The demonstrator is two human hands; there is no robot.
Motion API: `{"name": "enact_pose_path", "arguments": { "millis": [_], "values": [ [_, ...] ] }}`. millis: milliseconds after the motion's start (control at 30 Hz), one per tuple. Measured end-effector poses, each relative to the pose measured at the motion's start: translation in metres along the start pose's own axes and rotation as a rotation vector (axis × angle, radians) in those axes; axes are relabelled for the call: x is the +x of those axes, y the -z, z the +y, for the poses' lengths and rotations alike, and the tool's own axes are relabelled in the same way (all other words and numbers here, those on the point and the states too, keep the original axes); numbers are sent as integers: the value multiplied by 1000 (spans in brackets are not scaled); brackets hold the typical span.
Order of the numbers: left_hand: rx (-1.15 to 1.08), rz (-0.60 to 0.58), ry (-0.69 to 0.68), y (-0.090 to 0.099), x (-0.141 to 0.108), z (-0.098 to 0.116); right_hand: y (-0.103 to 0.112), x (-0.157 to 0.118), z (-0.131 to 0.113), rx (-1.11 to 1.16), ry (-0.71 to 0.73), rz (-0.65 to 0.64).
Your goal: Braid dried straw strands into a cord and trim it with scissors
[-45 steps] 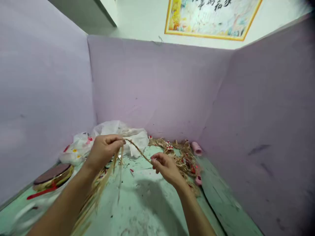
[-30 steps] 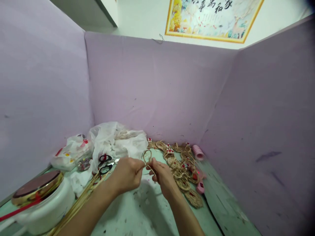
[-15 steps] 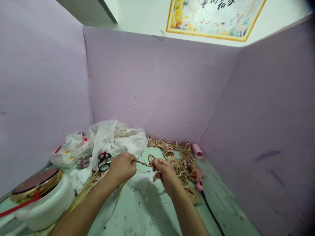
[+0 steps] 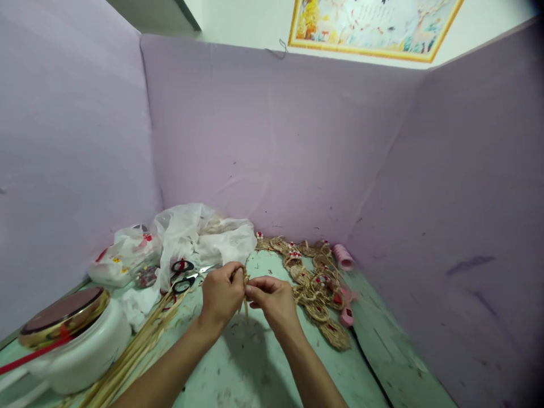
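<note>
**Two hands at a small piece of straw braid, in a corner walled with lilac panels**

The pale green tabletop [image 4: 225, 368], scuffed and dotted with dark specks, is enclosed by a left panel [image 4: 72, 141], a back panel [image 4: 263, 141] and a right panel [image 4: 459, 198], the last streaked with dark smudges. Above the back panel, on the pale wall, hangs a yellow-framed picture [image 4: 369, 34], cut off at the top of the view.

On the person's left stand a white vessel [image 4: 91, 354] bearing a gold-rimmed round object [image 4: 66, 317], loose straw strands [image 4: 136, 357], black-handled scissors [image 4: 184, 283] and crumpled white plastic [image 4: 191, 232]. On the right lie coiled straw pieces [image 4: 317, 311] with red and white beads, a pink spool [image 4: 343, 258] and a pink tool [image 4: 347, 317] on a black cable [image 4: 369, 362].

Both forearms rise from the lower edge and converge over the middle of the table. The left hand [image 4: 223, 292] is curled, knuckles outward, its thumb pressing the straw braid [image 4: 245, 277]. The right hand [image 4: 272, 297] meets it from the other side, thumb and forefinger pinching the same braid. The braid sits between the two hands, mostly hidden by fingers, a thin end hanging below.
</note>
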State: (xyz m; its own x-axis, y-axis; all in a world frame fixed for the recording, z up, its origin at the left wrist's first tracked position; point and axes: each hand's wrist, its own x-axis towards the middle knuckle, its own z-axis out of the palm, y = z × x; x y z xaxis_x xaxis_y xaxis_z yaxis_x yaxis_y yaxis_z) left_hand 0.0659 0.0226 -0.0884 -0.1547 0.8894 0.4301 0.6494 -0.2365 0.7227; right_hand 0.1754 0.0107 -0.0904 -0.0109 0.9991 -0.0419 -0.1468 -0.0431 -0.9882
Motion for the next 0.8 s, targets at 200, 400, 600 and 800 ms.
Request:
{"name": "enact_pose_path", "arguments": {
  "millis": [200,400,600,800],
  "values": [
    [-107,13,-44,-3,-5,4,0,-6,-2,133,-84,-186],
    [66,-113,-103,-4,-3,-2,7,-2,2,216,-194,-82],
    [424,-374,-189,-5,-4,-4,28,17,18,-153,40,115],
    [393,-440,-91,-22,-11,-8,42,27,30,-396,283,118]
  ]
}}
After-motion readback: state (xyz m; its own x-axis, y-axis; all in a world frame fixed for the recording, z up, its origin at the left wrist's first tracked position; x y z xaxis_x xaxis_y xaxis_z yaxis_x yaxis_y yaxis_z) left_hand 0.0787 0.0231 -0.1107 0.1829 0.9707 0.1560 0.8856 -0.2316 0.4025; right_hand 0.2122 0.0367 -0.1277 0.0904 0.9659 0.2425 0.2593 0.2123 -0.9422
